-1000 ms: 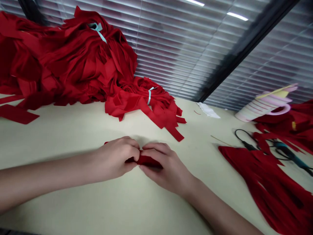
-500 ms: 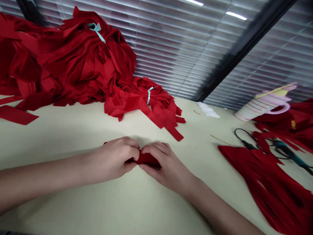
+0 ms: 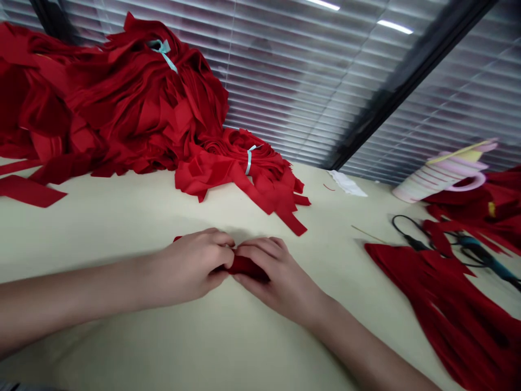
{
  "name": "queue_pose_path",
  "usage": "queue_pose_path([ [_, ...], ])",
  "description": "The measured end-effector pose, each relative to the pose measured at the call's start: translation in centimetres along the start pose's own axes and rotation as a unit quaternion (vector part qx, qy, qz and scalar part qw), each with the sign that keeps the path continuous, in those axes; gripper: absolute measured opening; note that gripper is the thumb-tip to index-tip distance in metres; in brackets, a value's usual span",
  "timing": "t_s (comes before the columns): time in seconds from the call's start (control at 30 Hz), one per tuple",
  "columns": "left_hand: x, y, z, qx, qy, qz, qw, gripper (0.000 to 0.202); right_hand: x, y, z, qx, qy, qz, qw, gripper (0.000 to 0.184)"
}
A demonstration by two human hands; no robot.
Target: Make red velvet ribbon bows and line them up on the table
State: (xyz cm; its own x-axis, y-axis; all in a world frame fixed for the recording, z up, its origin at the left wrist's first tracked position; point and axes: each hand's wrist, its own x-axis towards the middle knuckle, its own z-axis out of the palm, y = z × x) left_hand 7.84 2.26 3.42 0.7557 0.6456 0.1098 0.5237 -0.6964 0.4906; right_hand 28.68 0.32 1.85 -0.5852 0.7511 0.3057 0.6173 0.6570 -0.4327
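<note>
Both hands meet at the middle of the cream table (image 3: 122,228). My left hand (image 3: 191,267) and my right hand (image 3: 277,277) are closed, fingertips touching, around a small piece of red fabric (image 3: 246,267) pressed low on the tabletop. Only a narrow part of the fabric shows between the fingers; the rest is hidden under the hands.
A big heap of red fabric strips (image 3: 101,103) fills the back left, with a tied bundle (image 3: 244,168) in front of it. More red strips (image 3: 448,304) lie at the right beside scissors (image 3: 480,252). A stack of pale tape rolls (image 3: 443,174) stands by the window blinds.
The hands stay almost still on the fabric; only the fingertips have drawn slightly closer together.
</note>
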Motion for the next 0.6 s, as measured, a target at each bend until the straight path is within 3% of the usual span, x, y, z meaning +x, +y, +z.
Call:
queue_pose_path([
  [0.17, -0.01, 0.05, -0.03, 0.002, -0.001, 0.002, 1.0, 0.011, 0.03, 0.11, 0.01, -0.014, 0.023, -0.019, 0.999, 0.017],
  [0.6, 0.02, 0.26, -0.16, 0.02, -0.009, -0.011, 1.0, 0.012, -0.13, 0.09, 0.06, -0.012, 0.008, -0.013, 1.0, 0.013],
])
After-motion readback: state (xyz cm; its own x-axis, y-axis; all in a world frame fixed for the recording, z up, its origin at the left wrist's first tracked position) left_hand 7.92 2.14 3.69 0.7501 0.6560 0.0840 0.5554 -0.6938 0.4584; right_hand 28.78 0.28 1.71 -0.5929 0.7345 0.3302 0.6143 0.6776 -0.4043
